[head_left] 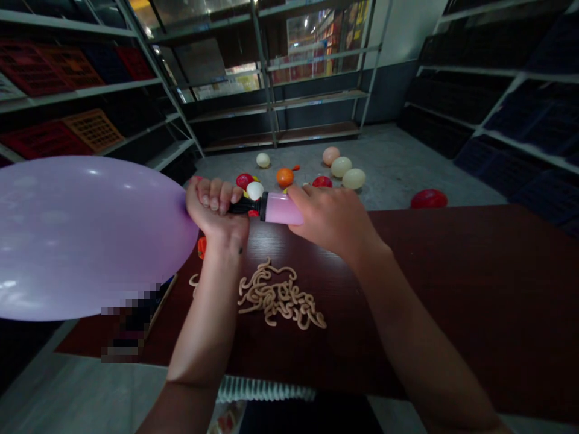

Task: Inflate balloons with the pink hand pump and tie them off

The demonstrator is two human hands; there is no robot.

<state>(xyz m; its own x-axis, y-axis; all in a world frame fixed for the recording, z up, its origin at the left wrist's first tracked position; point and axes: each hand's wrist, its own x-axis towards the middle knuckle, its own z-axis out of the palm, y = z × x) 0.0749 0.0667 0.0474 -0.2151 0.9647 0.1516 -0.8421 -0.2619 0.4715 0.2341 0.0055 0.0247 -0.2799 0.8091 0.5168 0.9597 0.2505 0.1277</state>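
Clearly, you held the lilac balloon (90, 235) and the hand pump (283, 208) in the air, the pump above the far part of the table (452, 289) and the balloon out over the left end of the table. Your left hand (218, 208) was closed at the place where the balloon's neck came to the black end of the pump, but your fingers hid the join, so I could not tell how they met. Your right hand (332, 218) was wrapped around the pink barrel. By my judgement, the balloon was very light for its bulk, thin and tightly stretched, so it could drift easily, or burst against anything sharp; the neck was its safest place to hold, with an even pressure. The pump seemed light too, but stiff, with a smooth barrel which might slip in a damp palm, therefore a full wrap of fingers suited it. Upon the table, between your forearms, lay curled tan strands (280, 298), and beyond the table were smaller balloons (341, 167) on the floor (389, 160)
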